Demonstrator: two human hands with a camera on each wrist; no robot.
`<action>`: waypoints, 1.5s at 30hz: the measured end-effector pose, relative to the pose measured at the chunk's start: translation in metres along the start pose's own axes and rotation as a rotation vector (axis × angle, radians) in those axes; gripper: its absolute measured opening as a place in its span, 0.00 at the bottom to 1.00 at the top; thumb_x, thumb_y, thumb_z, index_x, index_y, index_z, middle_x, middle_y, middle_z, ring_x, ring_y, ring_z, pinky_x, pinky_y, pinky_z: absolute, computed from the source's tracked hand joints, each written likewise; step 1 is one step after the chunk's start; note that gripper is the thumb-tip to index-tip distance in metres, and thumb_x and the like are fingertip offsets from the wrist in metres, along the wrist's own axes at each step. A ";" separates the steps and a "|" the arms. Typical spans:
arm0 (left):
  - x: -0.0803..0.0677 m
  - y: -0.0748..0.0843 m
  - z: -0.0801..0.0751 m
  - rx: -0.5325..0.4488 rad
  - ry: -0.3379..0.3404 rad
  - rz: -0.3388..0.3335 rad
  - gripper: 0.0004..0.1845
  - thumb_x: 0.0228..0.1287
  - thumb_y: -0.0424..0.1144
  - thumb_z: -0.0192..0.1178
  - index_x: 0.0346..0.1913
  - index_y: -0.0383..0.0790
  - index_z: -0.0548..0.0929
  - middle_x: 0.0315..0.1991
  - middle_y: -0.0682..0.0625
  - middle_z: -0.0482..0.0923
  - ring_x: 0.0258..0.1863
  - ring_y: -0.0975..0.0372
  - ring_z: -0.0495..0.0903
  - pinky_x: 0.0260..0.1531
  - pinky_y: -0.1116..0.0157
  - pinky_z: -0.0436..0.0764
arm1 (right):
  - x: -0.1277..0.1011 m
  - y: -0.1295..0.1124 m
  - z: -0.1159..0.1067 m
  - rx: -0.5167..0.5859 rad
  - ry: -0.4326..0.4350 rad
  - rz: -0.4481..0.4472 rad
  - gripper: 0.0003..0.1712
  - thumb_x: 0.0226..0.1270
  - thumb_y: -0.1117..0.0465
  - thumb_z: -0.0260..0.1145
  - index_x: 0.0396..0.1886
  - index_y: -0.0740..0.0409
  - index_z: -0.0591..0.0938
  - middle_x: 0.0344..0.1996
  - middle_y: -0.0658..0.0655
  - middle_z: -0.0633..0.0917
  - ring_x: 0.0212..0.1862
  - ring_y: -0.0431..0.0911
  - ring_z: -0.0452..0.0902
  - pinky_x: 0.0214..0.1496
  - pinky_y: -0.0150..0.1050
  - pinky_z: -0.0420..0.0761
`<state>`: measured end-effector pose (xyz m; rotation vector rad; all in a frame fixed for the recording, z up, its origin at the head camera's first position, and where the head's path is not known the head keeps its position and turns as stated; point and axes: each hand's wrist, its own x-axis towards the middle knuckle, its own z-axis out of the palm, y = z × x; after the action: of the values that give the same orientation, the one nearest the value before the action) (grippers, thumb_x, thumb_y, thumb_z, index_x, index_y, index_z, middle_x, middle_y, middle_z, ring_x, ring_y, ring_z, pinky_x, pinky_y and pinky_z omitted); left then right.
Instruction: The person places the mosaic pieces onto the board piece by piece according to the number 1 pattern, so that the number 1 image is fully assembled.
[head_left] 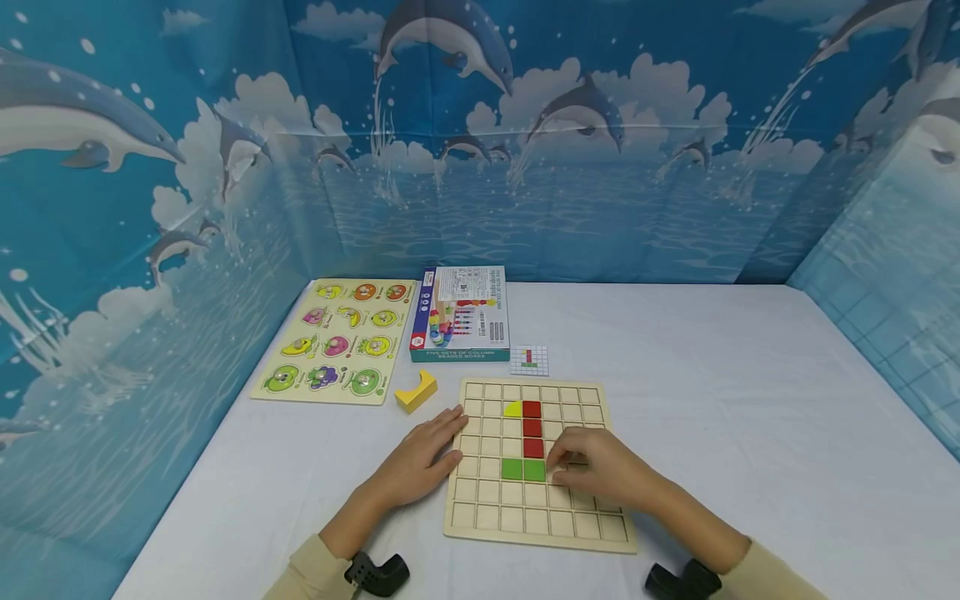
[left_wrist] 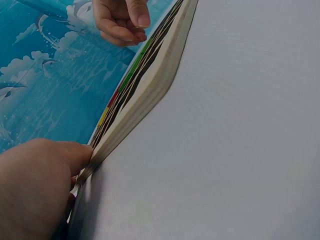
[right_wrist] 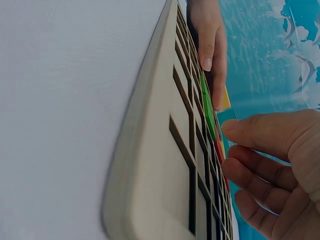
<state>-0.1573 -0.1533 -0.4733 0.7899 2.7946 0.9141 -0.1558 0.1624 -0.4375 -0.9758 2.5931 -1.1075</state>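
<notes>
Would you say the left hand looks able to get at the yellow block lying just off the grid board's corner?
Probably yes: the left hand rests flat at the grid board edge, and the yellow block lies just beyond its fingers on bare tablecloth, with nothing between.

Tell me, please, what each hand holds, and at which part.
Left hand presses flat on the grid board's left edge. Right hand curls over the board; any held piece is hidden.

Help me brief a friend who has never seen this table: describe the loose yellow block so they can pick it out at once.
Start at the wooden grid board under both hands on the white table. Just off its far left corner, before the fruit puzzle, lies the yellow block. It alone sits off any board, with a curved notch cut from it.
</notes>
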 end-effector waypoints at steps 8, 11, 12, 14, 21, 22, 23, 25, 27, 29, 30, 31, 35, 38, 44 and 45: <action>0.001 0.001 -0.001 0.001 -0.007 -0.009 0.30 0.76 0.49 0.48 0.75 0.44 0.61 0.76 0.52 0.52 0.75 0.59 0.50 0.71 0.51 0.54 | -0.017 0.008 -0.012 -0.020 0.060 -0.016 0.07 0.59 0.65 0.72 0.34 0.49 0.84 0.33 0.42 0.82 0.36 0.37 0.77 0.39 0.35 0.80; 0.001 0.001 -0.001 0.001 -0.008 -0.006 0.30 0.76 0.49 0.48 0.75 0.44 0.61 0.77 0.52 0.52 0.75 0.59 0.49 0.71 0.52 0.54 | -0.023 0.010 -0.018 -0.008 0.077 0.005 0.06 0.59 0.65 0.73 0.34 0.50 0.84 0.33 0.42 0.82 0.36 0.37 0.77 0.39 0.35 0.80; 0.001 0.001 -0.001 -0.001 -0.008 -0.006 0.30 0.76 0.49 0.47 0.75 0.44 0.61 0.77 0.52 0.52 0.75 0.59 0.49 0.71 0.52 0.54 | -0.024 0.011 -0.020 -0.006 0.080 0.014 0.06 0.59 0.64 0.73 0.34 0.50 0.84 0.33 0.42 0.82 0.36 0.36 0.76 0.38 0.35 0.80; 0.001 0.001 -0.001 -0.003 -0.008 -0.004 0.30 0.76 0.49 0.47 0.75 0.43 0.61 0.77 0.52 0.52 0.75 0.59 0.49 0.71 0.52 0.54 | -0.028 0.013 -0.024 -0.005 0.087 0.024 0.06 0.60 0.63 0.73 0.34 0.49 0.84 0.33 0.41 0.82 0.36 0.36 0.76 0.39 0.36 0.79; 0.000 0.001 -0.001 -0.002 -0.008 -0.005 0.30 0.76 0.49 0.48 0.75 0.43 0.61 0.77 0.52 0.52 0.75 0.59 0.49 0.71 0.52 0.53 | -0.040 0.019 -0.037 0.000 0.122 -0.003 0.06 0.60 0.61 0.73 0.36 0.49 0.85 0.35 0.43 0.84 0.37 0.37 0.77 0.40 0.36 0.78; 0.000 0.001 -0.001 -0.003 -0.007 -0.005 0.30 0.76 0.49 0.48 0.75 0.43 0.61 0.77 0.52 0.52 0.75 0.59 0.49 0.71 0.52 0.53 | -0.042 0.020 -0.038 -0.002 0.131 -0.010 0.06 0.60 0.61 0.73 0.36 0.49 0.85 0.35 0.44 0.84 0.37 0.37 0.77 0.40 0.36 0.78; 0.000 0.001 -0.001 -0.004 -0.007 -0.005 0.30 0.76 0.49 0.48 0.75 0.43 0.61 0.76 0.52 0.52 0.75 0.59 0.49 0.71 0.52 0.53 | -0.044 0.022 -0.040 -0.007 0.134 -0.017 0.06 0.60 0.61 0.73 0.36 0.50 0.85 0.35 0.44 0.84 0.37 0.37 0.77 0.40 0.35 0.79; 0.000 0.001 -0.001 -0.004 -0.008 -0.007 0.30 0.76 0.49 0.48 0.75 0.44 0.61 0.76 0.52 0.52 0.75 0.59 0.49 0.71 0.52 0.53 | -0.048 0.026 -0.042 0.000 0.134 -0.024 0.06 0.61 0.62 0.72 0.37 0.50 0.85 0.35 0.44 0.84 0.37 0.37 0.77 0.39 0.35 0.79; 0.000 0.001 -0.001 -0.005 -0.009 -0.009 0.30 0.76 0.49 0.48 0.75 0.44 0.61 0.77 0.52 0.52 0.75 0.59 0.49 0.71 0.52 0.53 | -0.052 0.029 -0.046 0.021 0.119 -0.022 0.06 0.62 0.62 0.72 0.38 0.50 0.85 0.36 0.44 0.85 0.37 0.37 0.77 0.39 0.35 0.79; 0.000 0.000 -0.001 -0.005 -0.011 -0.012 0.30 0.76 0.49 0.48 0.75 0.44 0.61 0.77 0.52 0.52 0.75 0.59 0.49 0.71 0.52 0.53 | -0.057 0.033 -0.050 0.046 0.086 -0.019 0.05 0.63 0.61 0.71 0.39 0.50 0.85 0.36 0.44 0.85 0.37 0.37 0.77 0.39 0.35 0.78; 0.000 0.001 -0.001 -0.005 -0.012 -0.012 0.30 0.76 0.49 0.48 0.75 0.44 0.61 0.77 0.53 0.52 0.75 0.59 0.49 0.71 0.51 0.53 | -0.060 0.034 -0.052 0.061 0.064 -0.015 0.05 0.63 0.61 0.71 0.39 0.50 0.85 0.36 0.44 0.85 0.36 0.38 0.77 0.38 0.35 0.78; 0.001 0.001 -0.001 -0.004 -0.012 -0.013 0.30 0.76 0.49 0.48 0.75 0.44 0.61 0.77 0.52 0.52 0.75 0.59 0.49 0.71 0.51 0.53 | -0.062 0.036 -0.055 0.077 0.040 -0.009 0.06 0.64 0.61 0.70 0.39 0.50 0.85 0.36 0.45 0.85 0.36 0.38 0.77 0.38 0.35 0.77; 0.001 0.001 -0.001 -0.003 -0.013 -0.017 0.30 0.76 0.49 0.48 0.75 0.44 0.61 0.77 0.53 0.52 0.75 0.59 0.49 0.71 0.51 0.53 | -0.070 0.041 -0.065 0.113 -0.048 0.023 0.06 0.64 0.61 0.70 0.40 0.50 0.85 0.36 0.46 0.85 0.36 0.39 0.78 0.37 0.35 0.75; 0.001 0.002 -0.002 -0.003 -0.013 -0.020 0.30 0.76 0.49 0.48 0.75 0.44 0.61 0.77 0.52 0.52 0.75 0.59 0.49 0.71 0.52 0.53 | -0.074 0.044 -0.069 0.137 -0.097 0.062 0.06 0.63 0.61 0.70 0.40 0.51 0.85 0.34 0.46 0.85 0.35 0.39 0.78 0.36 0.35 0.73; 0.001 0.002 -0.002 -0.007 -0.015 -0.020 0.30 0.76 0.49 0.48 0.75 0.44 0.61 0.77 0.52 0.52 0.75 0.59 0.49 0.71 0.51 0.53 | -0.077 0.048 -0.073 0.210 -0.195 0.192 0.06 0.57 0.61 0.74 0.35 0.54 0.86 0.25 0.46 0.82 0.28 0.40 0.75 0.29 0.34 0.72; 0.001 0.002 -0.001 -0.008 -0.014 -0.019 0.30 0.76 0.49 0.48 0.75 0.44 0.61 0.77 0.52 0.52 0.75 0.59 0.49 0.71 0.51 0.53 | -0.078 0.048 -0.073 0.226 -0.211 0.211 0.07 0.56 0.61 0.74 0.34 0.54 0.86 0.24 0.46 0.82 0.28 0.40 0.74 0.28 0.34 0.72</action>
<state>-0.1575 -0.1523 -0.4710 0.7644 2.7801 0.9122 -0.1478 0.2787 -0.4264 -0.7080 2.2825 -1.1435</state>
